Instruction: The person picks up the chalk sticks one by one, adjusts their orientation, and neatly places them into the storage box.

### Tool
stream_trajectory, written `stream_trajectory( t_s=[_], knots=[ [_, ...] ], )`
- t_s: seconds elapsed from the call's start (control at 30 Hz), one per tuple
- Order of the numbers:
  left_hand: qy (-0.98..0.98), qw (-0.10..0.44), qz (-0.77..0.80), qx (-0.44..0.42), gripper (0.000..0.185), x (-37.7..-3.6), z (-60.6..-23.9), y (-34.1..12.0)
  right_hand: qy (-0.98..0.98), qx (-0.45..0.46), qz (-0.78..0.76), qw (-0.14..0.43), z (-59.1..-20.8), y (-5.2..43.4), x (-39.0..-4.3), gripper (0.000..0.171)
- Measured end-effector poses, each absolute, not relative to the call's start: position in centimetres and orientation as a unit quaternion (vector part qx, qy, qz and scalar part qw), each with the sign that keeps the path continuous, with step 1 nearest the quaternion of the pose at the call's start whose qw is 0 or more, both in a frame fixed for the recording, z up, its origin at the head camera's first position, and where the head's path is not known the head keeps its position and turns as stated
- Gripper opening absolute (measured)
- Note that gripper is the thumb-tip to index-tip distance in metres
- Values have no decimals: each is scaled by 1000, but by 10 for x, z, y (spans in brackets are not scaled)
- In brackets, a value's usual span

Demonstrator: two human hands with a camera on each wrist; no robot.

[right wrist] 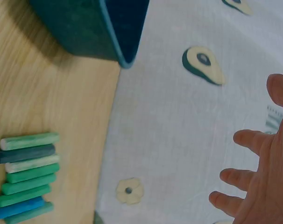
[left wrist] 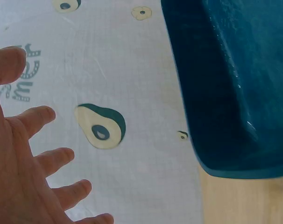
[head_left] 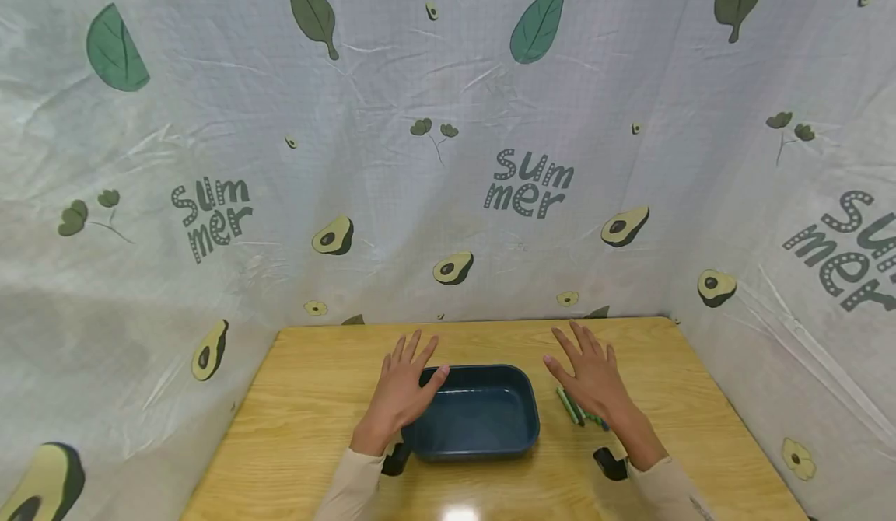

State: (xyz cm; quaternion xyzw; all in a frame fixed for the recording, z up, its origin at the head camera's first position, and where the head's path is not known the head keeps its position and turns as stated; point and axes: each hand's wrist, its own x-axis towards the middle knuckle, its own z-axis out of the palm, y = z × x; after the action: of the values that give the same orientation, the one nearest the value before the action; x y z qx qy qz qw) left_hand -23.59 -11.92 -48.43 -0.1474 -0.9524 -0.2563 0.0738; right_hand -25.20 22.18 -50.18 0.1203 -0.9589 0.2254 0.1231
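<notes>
**Blue tray between two spread hands**

Dark blue, the rectangular tray (head_left: pixel 476 416) sits empty at the near middle of the wooden worktop (head_left: pixel 308 412). The left hand (head_left: pixel 402 385) lies at the tray's left far corner with fingers straight and spread, its grip released; the thumb reaches over the rim. The right hand (head_left: pixel 591 373) is held to the right of the tray, fingers likewise spread, grip released, holding nothing. Beneath it a row of green and blue chalk sticks (right wrist: pixel 27 175) lies side by side on the worktop, near the tray's right wall. An avocado-print cloth (head_left: pixel 448 155) backs the scene.
</notes>
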Motion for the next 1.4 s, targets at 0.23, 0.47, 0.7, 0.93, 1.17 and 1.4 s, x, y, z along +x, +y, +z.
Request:
stream_trajectory(
  t_s=[0.23, 0.47, 0.7, 0.93, 1.17, 1.4],
  knots=[
    [-931, 86, -329, -134, 64, -231, -498, -133, -956, 89, 248, 127, -518, 239, -249, 65],
    [-897, 67, -423, -112, 61, -228, -513, -144, -946, 85, 275, 147, -536, 250, -245, 63],
    [-864, 39, -492, -96, 58, -224, -527, -154, -937, 33, 329, 109, -546, 260, -241, 69],
    [-861, 37, -504, -63, 60, -221, -536, -159, -928, -25, 362, 87, -553, 271, -237, 69],
    [-837, 4, -546, -39, 61, -218, -545, -162, -913, -87, 393, 67, -559, 272, -230, 63],
    [-805, -26, -592, -15, 62, -215, -553, -164, -907, -119, 397, 81, -568, 270, -229, 56]
  ],
)
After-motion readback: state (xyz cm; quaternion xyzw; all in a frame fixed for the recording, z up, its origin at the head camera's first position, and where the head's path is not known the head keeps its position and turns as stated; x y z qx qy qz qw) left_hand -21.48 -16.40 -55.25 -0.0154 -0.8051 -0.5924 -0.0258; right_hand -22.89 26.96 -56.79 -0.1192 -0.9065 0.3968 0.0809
